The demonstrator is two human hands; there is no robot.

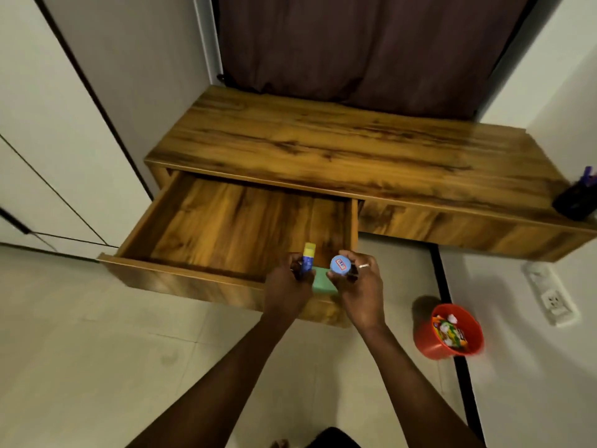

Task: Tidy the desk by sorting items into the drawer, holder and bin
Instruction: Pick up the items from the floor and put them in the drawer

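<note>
The wooden desk's left drawer [181, 227] stands pulled out, its floor bare apart from what I hold over the front right corner. My left hand [286, 286] grips a blue glue stick with a yellow cap [308, 257], held upright. My right hand [361, 289] holds a small round blue-lidded container [340, 265]. A green pad-like item [323, 281] shows between both hands, at the drawer's front edge; who holds it is unclear. The dark pen holder [575, 200] stands at the desk's far right. The red bin [452, 331] sits on the floor, with wrappers inside.
The desk top [339, 140] lies bare under a dark curtain [371, 50]. A white power strip [552, 292] lies on the floor right of the bin. White cabinet doors [48, 140] stand to the left. A black floor strip [452, 318] runs past the bin.
</note>
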